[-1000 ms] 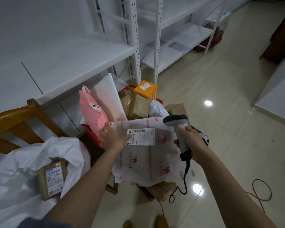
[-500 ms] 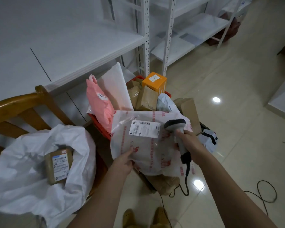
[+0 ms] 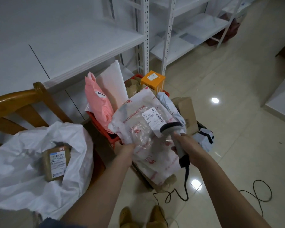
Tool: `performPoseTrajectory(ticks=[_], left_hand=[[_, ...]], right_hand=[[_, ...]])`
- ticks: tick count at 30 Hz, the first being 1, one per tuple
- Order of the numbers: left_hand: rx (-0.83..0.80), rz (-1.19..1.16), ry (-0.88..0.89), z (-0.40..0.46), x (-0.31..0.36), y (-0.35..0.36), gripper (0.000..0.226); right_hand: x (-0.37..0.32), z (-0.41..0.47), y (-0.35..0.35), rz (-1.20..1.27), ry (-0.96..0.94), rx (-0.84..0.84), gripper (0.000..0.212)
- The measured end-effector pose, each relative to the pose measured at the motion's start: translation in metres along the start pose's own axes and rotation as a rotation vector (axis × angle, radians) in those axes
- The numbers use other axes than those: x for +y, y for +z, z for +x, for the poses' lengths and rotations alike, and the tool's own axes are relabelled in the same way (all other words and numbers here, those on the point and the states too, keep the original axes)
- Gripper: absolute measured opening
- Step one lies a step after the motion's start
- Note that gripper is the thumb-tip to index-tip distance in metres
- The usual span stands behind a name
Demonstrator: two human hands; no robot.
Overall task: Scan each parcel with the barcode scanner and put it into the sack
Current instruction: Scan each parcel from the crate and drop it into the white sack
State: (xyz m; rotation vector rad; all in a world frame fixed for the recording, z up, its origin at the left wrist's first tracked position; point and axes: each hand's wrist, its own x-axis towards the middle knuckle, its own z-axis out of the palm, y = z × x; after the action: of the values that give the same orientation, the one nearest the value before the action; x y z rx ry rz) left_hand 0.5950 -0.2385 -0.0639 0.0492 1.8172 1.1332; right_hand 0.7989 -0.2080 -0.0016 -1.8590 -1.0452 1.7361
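The white plastic mailer printed in red (image 3: 146,129) sits at centre frame, now tilted with its label (image 3: 154,119) turned up toward the grey barcode scanner (image 3: 174,135), where half a second ago it hung flatter; a scan looks imminent. The left hand (image 3: 124,149) pinches its lower edge; the right hand (image 3: 187,147) is wrapped round the scanner's handle. The open white sack (image 3: 69,145) at lower left holds one brown box (image 3: 56,162), with free space between.

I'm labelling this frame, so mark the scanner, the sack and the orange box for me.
scanner (image 3: 171,128): head view, on its dark head.
sack (image 3: 28,186): head view, on its white front wall.
orange box (image 3: 153,79): head view, on its top face.
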Motion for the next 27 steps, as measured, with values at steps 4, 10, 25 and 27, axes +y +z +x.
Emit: performPoseTrajectory(ticks=[4,10,25,27], left_hand=[[-0.034,0.005,0.064,0.006,0.02,-0.006,0.038],[-0.132,0.053,0.038,-0.002,0.035,-0.012,0.064],[-0.154,0.079,0.005,-0.012,0.038,-0.016,0.028],[-0.154,0.083,0.009,-0.013,0.038,-0.017,0.027]], right_hand=[[-0.022,-0.015,-0.015,0.072,-0.089,-0.024,0.011],[-0.057,-0.042,-0.022,-0.057,-0.207,-0.021,0.024],[-0.084,-0.084,-0.022,-0.074,-0.315,0.078,0.022],[-0.085,-0.085,-0.023,-0.061,-0.317,0.077,0.024]])
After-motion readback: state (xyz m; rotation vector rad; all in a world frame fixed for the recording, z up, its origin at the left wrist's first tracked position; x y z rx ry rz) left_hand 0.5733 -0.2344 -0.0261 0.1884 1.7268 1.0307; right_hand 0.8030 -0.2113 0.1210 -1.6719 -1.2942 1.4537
